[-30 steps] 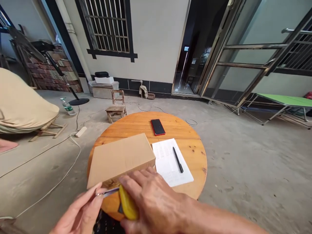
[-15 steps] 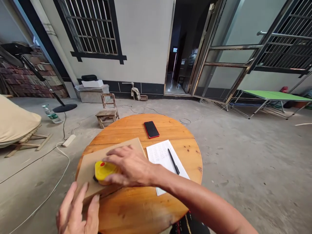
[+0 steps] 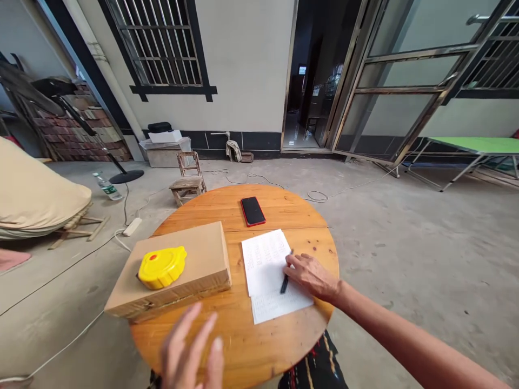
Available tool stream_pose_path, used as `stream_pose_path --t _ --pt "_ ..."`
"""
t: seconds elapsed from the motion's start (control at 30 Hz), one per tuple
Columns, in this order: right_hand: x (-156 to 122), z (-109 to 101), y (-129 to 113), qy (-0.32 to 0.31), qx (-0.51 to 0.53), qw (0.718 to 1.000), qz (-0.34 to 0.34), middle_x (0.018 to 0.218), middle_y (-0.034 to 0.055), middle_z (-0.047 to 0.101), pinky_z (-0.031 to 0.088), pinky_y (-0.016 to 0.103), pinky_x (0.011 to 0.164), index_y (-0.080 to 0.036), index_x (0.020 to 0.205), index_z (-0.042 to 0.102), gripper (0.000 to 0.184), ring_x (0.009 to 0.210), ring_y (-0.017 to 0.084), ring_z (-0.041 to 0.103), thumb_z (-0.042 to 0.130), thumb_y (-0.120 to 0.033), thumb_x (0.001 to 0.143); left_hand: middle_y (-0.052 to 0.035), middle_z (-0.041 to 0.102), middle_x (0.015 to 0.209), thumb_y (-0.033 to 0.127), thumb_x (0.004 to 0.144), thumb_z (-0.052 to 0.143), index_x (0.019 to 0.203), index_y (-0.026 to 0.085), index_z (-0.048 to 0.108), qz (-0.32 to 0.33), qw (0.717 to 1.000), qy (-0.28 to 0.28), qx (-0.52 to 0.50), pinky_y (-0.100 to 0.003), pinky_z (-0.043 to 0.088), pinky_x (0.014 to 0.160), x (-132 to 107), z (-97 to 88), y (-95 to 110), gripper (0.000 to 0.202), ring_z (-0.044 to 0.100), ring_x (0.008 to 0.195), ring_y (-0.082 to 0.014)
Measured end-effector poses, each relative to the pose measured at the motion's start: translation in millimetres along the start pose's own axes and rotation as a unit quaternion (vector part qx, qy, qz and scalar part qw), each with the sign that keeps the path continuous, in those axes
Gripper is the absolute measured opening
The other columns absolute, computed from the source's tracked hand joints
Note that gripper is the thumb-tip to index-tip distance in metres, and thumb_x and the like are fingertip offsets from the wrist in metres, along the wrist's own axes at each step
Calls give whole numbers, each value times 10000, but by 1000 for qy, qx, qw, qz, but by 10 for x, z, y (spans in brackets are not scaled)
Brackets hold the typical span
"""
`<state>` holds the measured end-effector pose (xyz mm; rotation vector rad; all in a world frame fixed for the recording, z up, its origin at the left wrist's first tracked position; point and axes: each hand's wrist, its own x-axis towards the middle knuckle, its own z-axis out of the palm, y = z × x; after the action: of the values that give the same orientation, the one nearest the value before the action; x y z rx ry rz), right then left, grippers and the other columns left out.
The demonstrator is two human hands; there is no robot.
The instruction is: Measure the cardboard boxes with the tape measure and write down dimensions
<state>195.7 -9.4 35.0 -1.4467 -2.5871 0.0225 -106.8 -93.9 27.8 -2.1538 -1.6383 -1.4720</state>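
A yellow tape measure [image 3: 162,266] lies on top of a flat cardboard box [image 3: 178,273] on the left of a round wooden table [image 3: 259,346]. My right hand [image 3: 310,276] rests on a white sheet of paper [image 3: 267,270], with its fingers closed around a black pen [image 3: 285,279]. My left hand [image 3: 192,356] hovers over the table's near edge, fingers spread, holding nothing. A red-edged phone [image 3: 253,210] lies at the far side of the table.
A small wooden stool [image 3: 187,181] stands beyond the table. Cables, a power strip [image 3: 132,226] and a water bottle [image 3: 107,187] lie on the concrete floor to the left. A green folding table [image 3: 474,146] is at the right, an open doorway ahead.
My right hand left the tape measure on the box and moved right onto the pen. My left hand came off the box's corner and lifted toward the middle.
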Motion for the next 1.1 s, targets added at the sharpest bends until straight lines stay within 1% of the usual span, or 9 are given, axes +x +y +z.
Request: stream_pose_path --t 0.1,0.2,0.3,0.37,0.5,0.67,0.87,1.0,1.1 --pt "-95 -82 67 48 13 999 5 1017 72 671 452 292 717 -205 875 627 199 740 162 612 470 -84 896 -83 550 1347 102 867 538 1213 267 584 109 987 -116 -32 -406 527 952 -59 241 157 386 551 1219 -252" --pt "-291 -234 146 145 27 985 89 881 72 695 459 281 637 -182 1004 593 206 663 158 619 397 -143 953 -95 598 1301 88 848 508 1141 223 622 161 969 -180 -44 -394 540 950 38 488 293 341 557 1214 -244" --pt "-537 -423 161 268 116 936 195 832 48 693 466 265 589 -198 985 589 139 624 149 610 464 -248 947 -105 582 1353 69 828 492 1159 194 634 152 949 -273 -34 -452 507 1012 174 744 471 381 528 1261 -264" --pt "-682 -520 139 295 212 903 229 903 50 687 487 261 606 -218 916 616 155 695 160 628 499 -316 944 -93 534 1423 88 826 522 1216 197 618 146 932 -331 -20 -494 464 1058 251 910 566 416 474 1323 -284" --pt "-856 -529 119 274 303 873 267 1019 70 667 502 276 586 -234 954 696 351 717 175 621 446 -481 962 -68 458 1498 176 879 556 1295 210 567 149 906 -395 -4 -519 383 1114 339 1157 608 417 364 1408 -295" --pt "-814 -316 174 216 393 834 322 577 3 589 477 268 514 -209 953 714 405 542 169 561 502 -553 921 -51 487 1475 239 905 574 1291 228 562 148 901 -409 1 -508 363 1125 317 1220 524 386 379 1395 -283" --pt "-440 -83 169 226 449 803 322 738 37 690 518 291 627 -206 855 674 331 670 191 642 587 -523 885 -43 489 1473 295 918 570 1305 245 546 145 893 -426 -2 -521 366 1123 308 1155 500 391 382 1387 -282" --pt "-171 73 106 220 447 808 314 995 39 705 504 335 867 -237 961 662 310 950 217 654 522 -512 931 -52 463 1491 328 937 531 1321 246 532 139 889 -437 -5 -523 353 1132 325 1154 512 393 374 1389 -285" --pt "-52 147 34 192 471 798 324 1063 27 694 483 338 929 -256 1030 631 288 1025 211 637 497 -498 953 -62 454 1495 350 945 512 1325 245 526 146 884 -444 -16 -510 351 1133 330 1162 498 394 369 1388 -278"
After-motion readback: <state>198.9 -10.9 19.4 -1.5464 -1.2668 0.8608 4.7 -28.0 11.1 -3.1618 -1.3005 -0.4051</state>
